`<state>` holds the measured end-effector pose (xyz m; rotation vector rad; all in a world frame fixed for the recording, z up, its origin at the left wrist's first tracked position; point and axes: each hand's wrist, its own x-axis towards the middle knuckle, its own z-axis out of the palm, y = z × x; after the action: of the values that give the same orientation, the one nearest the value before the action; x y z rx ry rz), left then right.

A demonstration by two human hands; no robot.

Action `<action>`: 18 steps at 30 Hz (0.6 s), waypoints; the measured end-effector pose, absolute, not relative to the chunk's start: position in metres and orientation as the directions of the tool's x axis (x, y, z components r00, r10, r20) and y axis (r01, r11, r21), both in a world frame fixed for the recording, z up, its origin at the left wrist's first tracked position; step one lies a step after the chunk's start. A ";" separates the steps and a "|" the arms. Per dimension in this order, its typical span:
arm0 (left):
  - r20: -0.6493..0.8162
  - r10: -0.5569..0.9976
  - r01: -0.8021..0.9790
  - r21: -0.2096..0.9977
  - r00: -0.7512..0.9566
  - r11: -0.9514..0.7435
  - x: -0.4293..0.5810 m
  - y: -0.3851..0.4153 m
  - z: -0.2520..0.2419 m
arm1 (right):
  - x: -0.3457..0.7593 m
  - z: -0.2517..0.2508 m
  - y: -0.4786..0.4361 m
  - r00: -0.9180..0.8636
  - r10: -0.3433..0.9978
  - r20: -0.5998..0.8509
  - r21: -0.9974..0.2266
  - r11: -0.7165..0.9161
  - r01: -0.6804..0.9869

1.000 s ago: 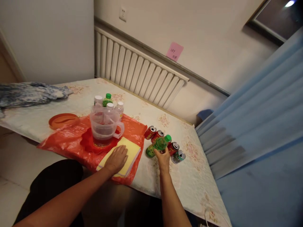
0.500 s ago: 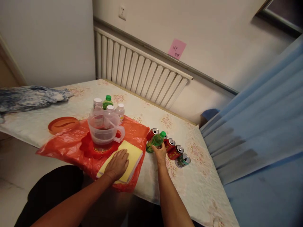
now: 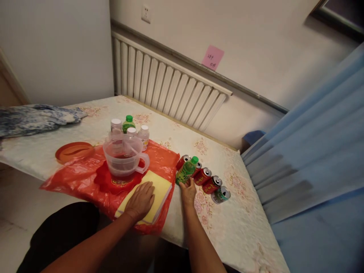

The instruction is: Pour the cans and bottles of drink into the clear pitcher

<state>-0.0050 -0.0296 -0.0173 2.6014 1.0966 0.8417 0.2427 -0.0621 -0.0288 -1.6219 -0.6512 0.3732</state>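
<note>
My left hand (image 3: pixel 141 200) lies flat with fingers spread on a yellow pad (image 3: pixel 157 187) that rests on a red plastic bag (image 3: pixel 76 172). My right hand (image 3: pixel 188 192) grips the base of a green bottle with a green cap (image 3: pixel 186 170), which leans tilted over the left end of a row of drink cans. The row holds red cans (image 3: pixel 203 176) and one green can (image 3: pixel 221 194), all lying on their sides. A clear measuring jug (image 3: pixel 123 155) stands on a red mat on the bag.
Behind the jug stand several small bottles (image 3: pixel 128 127), one green-capped. An orange dish (image 3: pixel 73 150) lies left of the bag. A blue patterned cloth (image 3: pixel 34 119) is at the far left. A radiator (image 3: pixel 167 87) lines the wall; a blue curtain (image 3: pixel 313 151) hangs right.
My right hand has carried the green bottle leftward, from the middle of the can row to its left end. My left hand has stayed on the yellow pad.
</note>
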 end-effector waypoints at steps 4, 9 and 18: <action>0.427 0.705 0.609 0.359 0.566 -0.707 -0.005 -0.029 -0.020 | 0.241 -0.029 -0.060 0.772 0.622 0.135 -0.980 -0.029 0.195; 0.422 0.702 0.623 0.330 0.574 -0.709 -0.005 -0.029 -0.022 | 0.239 -0.027 -0.060 0.757 0.637 0.143 -0.981 -0.012 0.195; 0.426 0.696 0.626 0.315 0.578 -0.713 -0.005 -0.028 -0.026 | 0.240 -0.030 -0.057 0.738 0.657 0.158 -0.976 -0.009 0.217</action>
<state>-0.0054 -0.0284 -0.0262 2.6733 1.1261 0.8088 0.2398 -0.0565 -0.0302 -1.5772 -0.7269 0.4008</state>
